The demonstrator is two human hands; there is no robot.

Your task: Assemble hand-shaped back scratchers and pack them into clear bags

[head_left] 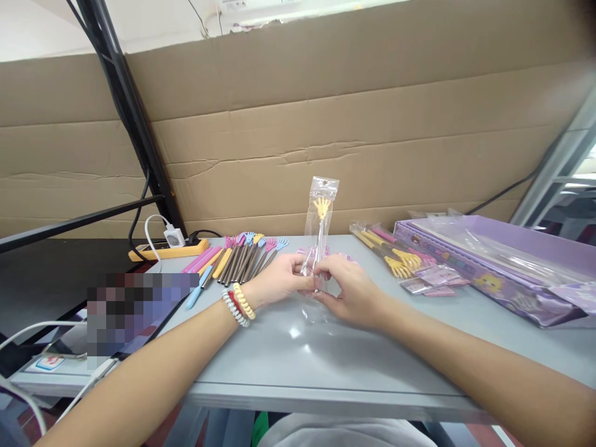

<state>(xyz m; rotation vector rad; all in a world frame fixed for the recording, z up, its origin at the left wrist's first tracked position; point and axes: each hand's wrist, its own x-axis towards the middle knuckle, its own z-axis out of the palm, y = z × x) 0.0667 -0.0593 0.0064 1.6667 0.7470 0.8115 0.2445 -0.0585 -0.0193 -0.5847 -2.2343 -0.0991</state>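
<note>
steadying a bagged yellow-topped back scratcher (321,208) nearly upright
in the head view, the left hand (285,277) and right hand (348,292) each close their grip on the lower part of the clear plastic sleeve (325,185), over the grey surface (261,360). a light pinch beside the silver rod (320,239) should keep the film from creasing; even pressure from both sides should stop the scratcher sliding toward the sleeve's loose lower end.

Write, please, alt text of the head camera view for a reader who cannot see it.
The left hand and right hand hold a clear bag upright over a grey table, a yellow hand-topped stick inside. Loose hand-topped sticks lie at left; packaged sticks and a purple box at right.
</note>
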